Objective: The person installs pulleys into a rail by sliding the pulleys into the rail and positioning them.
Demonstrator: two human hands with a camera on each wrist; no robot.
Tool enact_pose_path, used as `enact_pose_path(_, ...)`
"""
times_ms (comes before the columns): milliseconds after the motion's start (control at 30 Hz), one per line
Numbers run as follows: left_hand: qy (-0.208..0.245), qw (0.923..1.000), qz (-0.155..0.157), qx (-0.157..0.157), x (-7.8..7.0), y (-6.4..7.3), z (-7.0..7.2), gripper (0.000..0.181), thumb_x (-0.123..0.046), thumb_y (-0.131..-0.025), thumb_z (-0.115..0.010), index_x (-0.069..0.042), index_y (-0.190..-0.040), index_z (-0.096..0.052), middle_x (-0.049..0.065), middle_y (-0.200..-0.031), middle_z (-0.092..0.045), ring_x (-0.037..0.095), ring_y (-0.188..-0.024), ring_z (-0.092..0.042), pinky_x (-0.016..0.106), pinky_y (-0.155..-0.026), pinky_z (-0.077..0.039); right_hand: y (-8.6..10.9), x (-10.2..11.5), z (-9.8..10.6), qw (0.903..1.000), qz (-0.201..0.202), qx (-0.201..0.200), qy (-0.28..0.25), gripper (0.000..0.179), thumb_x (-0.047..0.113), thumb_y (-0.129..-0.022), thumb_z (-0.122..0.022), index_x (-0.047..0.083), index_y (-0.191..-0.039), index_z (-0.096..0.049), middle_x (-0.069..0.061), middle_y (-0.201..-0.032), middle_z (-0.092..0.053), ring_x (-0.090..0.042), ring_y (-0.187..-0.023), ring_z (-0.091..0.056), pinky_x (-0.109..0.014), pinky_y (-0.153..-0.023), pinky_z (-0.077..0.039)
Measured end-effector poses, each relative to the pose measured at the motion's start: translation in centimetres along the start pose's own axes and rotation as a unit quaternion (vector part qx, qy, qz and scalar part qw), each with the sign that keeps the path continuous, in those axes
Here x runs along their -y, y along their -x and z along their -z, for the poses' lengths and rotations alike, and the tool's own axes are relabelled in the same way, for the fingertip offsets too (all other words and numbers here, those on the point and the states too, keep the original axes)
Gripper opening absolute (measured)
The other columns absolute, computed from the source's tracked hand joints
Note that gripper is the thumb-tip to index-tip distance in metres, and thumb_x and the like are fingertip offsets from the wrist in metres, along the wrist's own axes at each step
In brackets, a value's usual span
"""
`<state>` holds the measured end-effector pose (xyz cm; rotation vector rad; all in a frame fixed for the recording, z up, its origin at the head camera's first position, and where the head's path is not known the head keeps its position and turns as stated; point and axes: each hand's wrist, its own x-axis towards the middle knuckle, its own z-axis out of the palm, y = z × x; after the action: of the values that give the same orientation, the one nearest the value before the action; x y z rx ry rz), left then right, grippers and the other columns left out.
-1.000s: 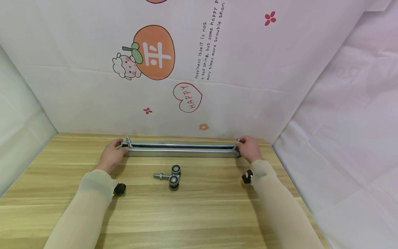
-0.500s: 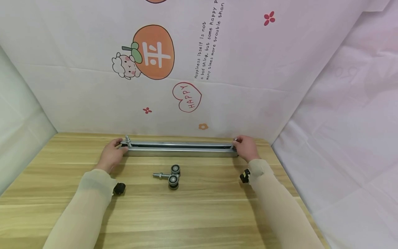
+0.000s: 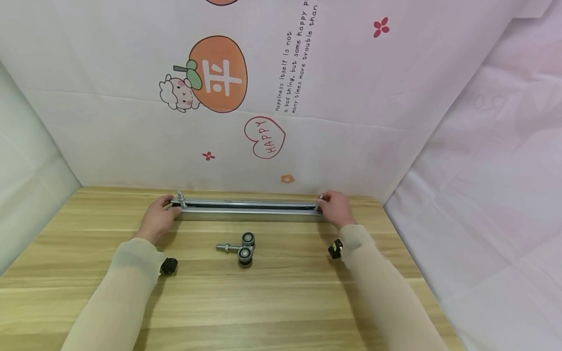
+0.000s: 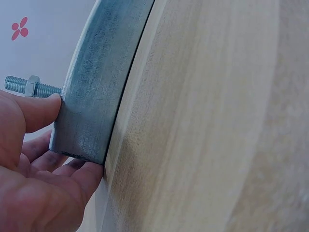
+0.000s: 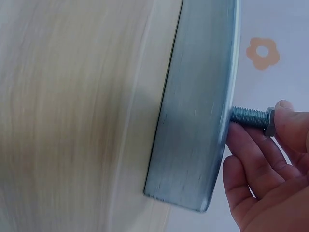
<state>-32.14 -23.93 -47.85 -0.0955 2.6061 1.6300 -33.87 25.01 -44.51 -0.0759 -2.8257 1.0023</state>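
Observation:
A slotted steel rail (image 3: 252,215) lies along the back of the table, its slot facing up. My left hand (image 3: 157,219) grips its left end; in the left wrist view the thumb presses on the rail's edge and fingers curl under the end. Close to that thumb a threaded bolt (image 4: 43,90) with a nut stands out of the slot. My right hand (image 3: 337,209) pinches a second bolt (image 5: 248,116) by its nut near the right end, with fingers behind the shank. Whatever these bolts carry inside the rail is hidden.
A loose four-wheeled trolley roller (image 3: 245,253) with its bolt pointing left lies on the wooden table (image 3: 263,312) in front of the rail. Behind the rail rises a printed white cloth (image 3: 333,146), with more white cloth (image 3: 496,195) at the right side.
My right hand has moved left along the rail, and the bolt it pinches has slid left with it. My left hand, the rail and the loose roller have stayed in place.

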Motion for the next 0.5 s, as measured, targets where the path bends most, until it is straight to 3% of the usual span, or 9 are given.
enact_pose_path(500,0.004,1.0000,0.004,-0.003,-0.2,0.2,0.0,0.064,-0.019,-0.105,-0.050,0.000,-0.158,-0.019,0.027,-0.160,-0.018,0.049,-0.143,-0.018,0.060,-0.113,-0.022,0.1,3.0,-2.7,0.9997,0.024,-0.001,0.008,0.014,0.020,-0.097,-0.067,0.006,-0.096,-0.068,-0.006,-0.090,-0.066,-0.024,-0.082,-0.058,-0.038,-0.070,-0.047)
